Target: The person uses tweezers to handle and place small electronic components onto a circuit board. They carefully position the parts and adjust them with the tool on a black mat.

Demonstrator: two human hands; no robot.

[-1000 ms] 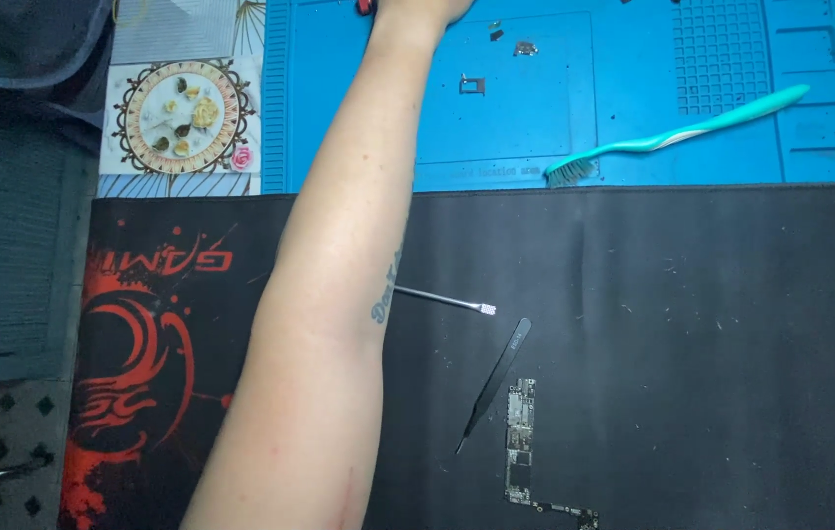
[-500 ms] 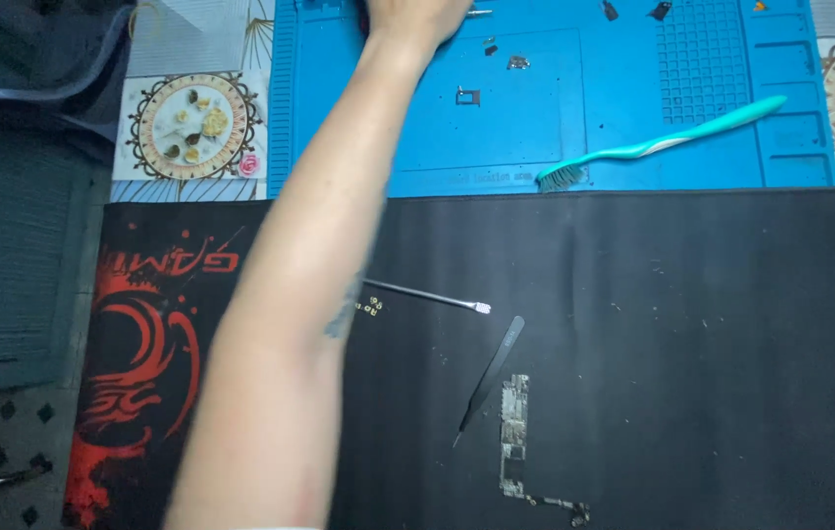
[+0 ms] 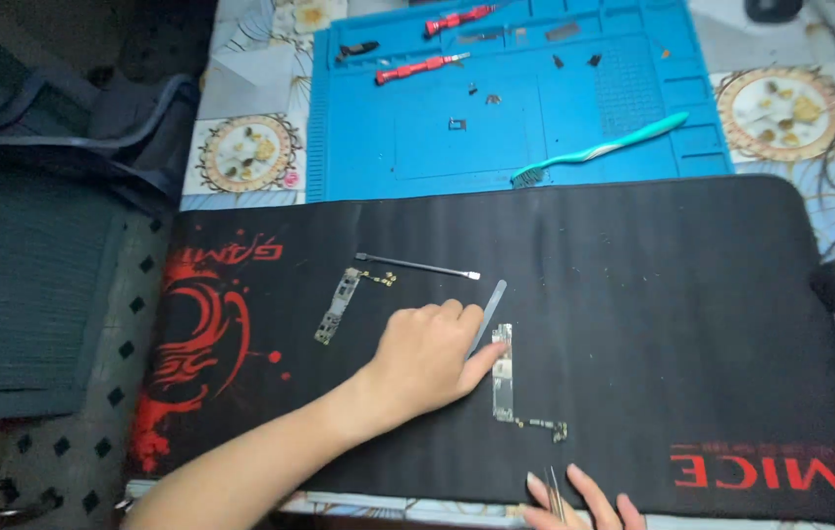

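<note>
My left hand (image 3: 427, 355) lies flat on the black mat (image 3: 653, 294), holding nothing. Its fingertips touch a flat grey metal pry tool (image 3: 489, 306) and reach the top of a narrow circuit board (image 3: 503, 388). A second narrow circuit board (image 3: 337, 306) lies to the left of the hand. A thin black stick with a white tip (image 3: 417, 265) lies just beyond it. Only the fingers of my right hand (image 3: 579, 503) show at the bottom edge, closed on thin metal tweezers (image 3: 553, 488).
A blue work mat (image 3: 368, 147) lies behind the black mat, with two red screwdrivers (image 3: 419, 67), small loose parts and a teal toothbrush (image 3: 602, 149) on it. The table's left edge drops beside a dark chair (image 3: 34, 294). Cables lie at the far right.
My left arm was stretched out to the blue mat and has drawn back onto the black mat. A second circuit board now lies at the left. My right hand has come into view.
</note>
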